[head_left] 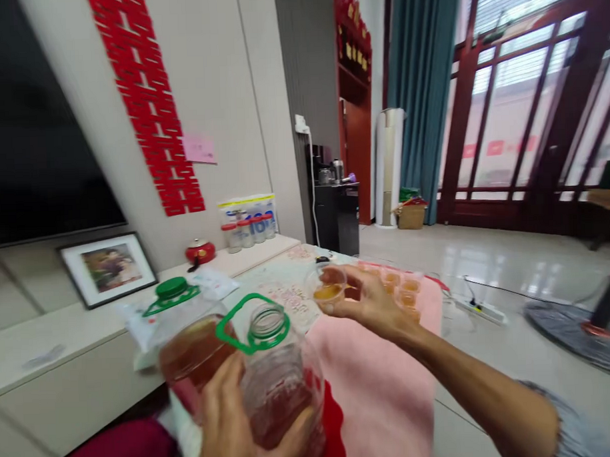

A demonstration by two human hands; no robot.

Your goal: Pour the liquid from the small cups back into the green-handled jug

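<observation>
Jug [278, 389] clamped in left hand [226, 418], cup [328, 291] pinched in right hand [370, 303] — filled cups [410, 287] behind partly hidden

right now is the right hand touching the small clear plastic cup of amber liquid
Touching: the head view shows the right hand holding the small clear plastic cup of amber liquid between thumb and fingers.
</observation>
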